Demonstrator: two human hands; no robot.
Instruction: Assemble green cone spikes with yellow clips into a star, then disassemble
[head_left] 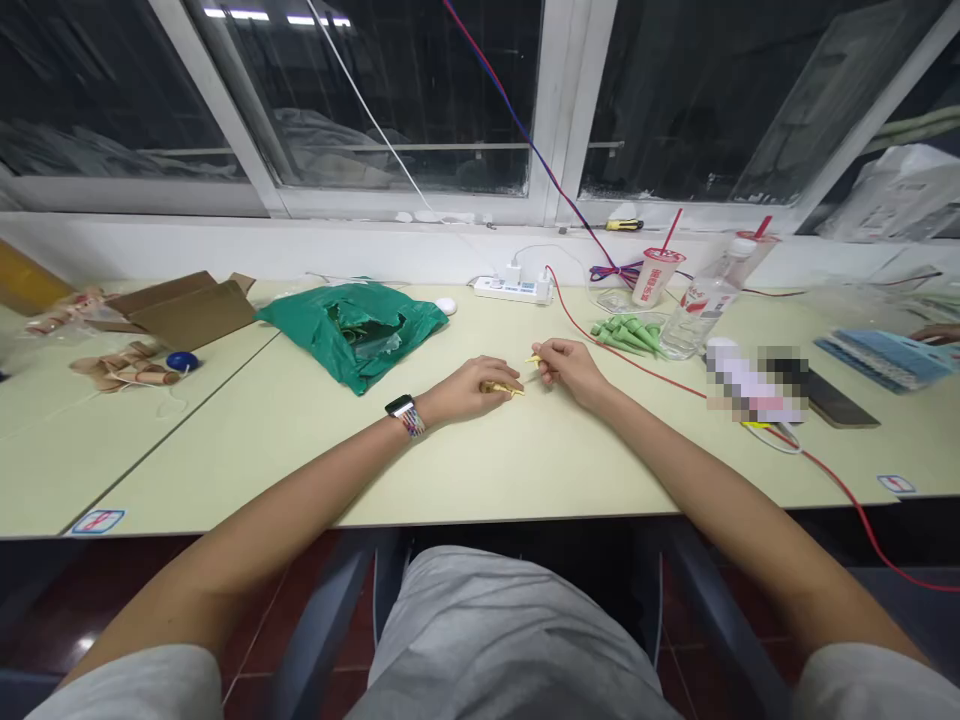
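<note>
My left hand (pixel 472 386), with a watch (pixel 400 406) on its wrist, rests on the pale table, its fingers curled around a small yellow piece (pixel 501 388). Part of that piece sticks out past the fingertips, and its kind is too small to make out. Just to the right, my right hand (pixel 568 370) pinches another small yellow piece (pixel 533 361) between thumb and fingers. The two hands are close together but apart. Beyond my right hand lies a pile of green cone-shaped pieces (pixel 628 335).
A torn green plastic bag (pixel 360 330) lies at left, near wooden toy parts (pixel 127 368) and a cardboard box (pixel 191 312). A power strip (pixel 513 289), a cup (pixel 658 278) and a bottle (pixel 701 305) stand behind. A red cable (pixel 645 368) crosses to the right, past a phone (pixel 836 400).
</note>
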